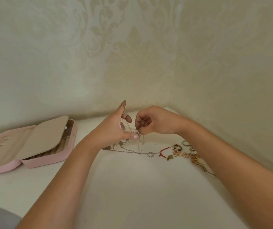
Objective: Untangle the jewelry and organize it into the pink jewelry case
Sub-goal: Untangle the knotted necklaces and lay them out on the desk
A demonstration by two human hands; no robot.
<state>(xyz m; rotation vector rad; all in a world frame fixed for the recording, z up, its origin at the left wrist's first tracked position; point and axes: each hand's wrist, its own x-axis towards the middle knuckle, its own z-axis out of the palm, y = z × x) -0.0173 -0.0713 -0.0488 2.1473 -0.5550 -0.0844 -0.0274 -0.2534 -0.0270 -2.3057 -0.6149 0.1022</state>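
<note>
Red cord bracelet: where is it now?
Head view, right of centre: the red cord bracelet lies on the white table, between a silver ring to its left and pink beaded pieces to its right.

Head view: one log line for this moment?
left hand spread, carrying thin tangled metal chains | right hand pinches them | pink jewelry case open
</note>
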